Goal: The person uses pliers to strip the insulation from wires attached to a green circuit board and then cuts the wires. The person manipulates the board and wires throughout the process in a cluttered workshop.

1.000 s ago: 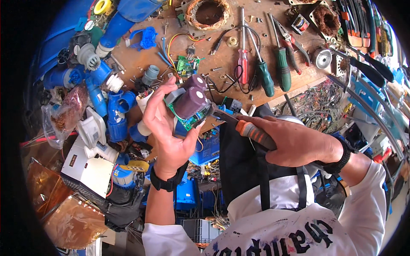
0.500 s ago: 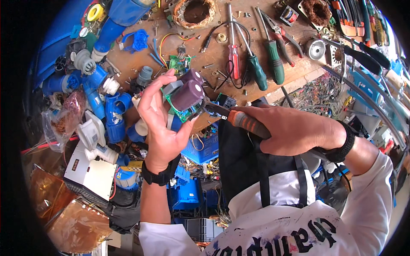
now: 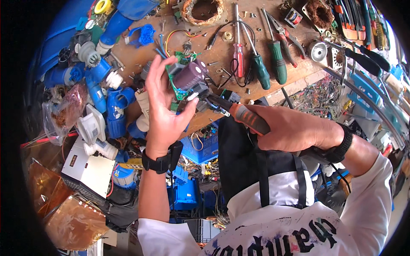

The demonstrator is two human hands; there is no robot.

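My left hand [image 3: 164,128] grips a green circuit board [image 3: 176,90] by its edges, thumb on the near side and fingers behind. Two large purple-brown cylindrical capacitors [image 3: 188,77] stand on the board. My right hand [image 3: 294,128] is wrapped around pliers with orange and grey handles [image 3: 253,119]. Their jaws reach the board's right side, by a dark block-shaped component [image 3: 199,89]; whether they bite on it I cannot tell. Just behind the jaws, a smaller board piece with a black part [image 3: 230,96] lies near the bench edge.
On the wooden bench [image 3: 209,51] lie a red-handled screwdriver [image 3: 238,62], green-handled screwdrivers [image 3: 280,64] and red-handled pliers [image 3: 286,38]. Blue pipe fittings [image 3: 115,113] crowd the left. Below the bench edge sits a blue basket [image 3: 200,149]; tangled wires [image 3: 320,100] lie at right.
My left hand has turned the board, so its near edge and the dark component show more. The pliers have shifted slightly with it, still at the board's right side.
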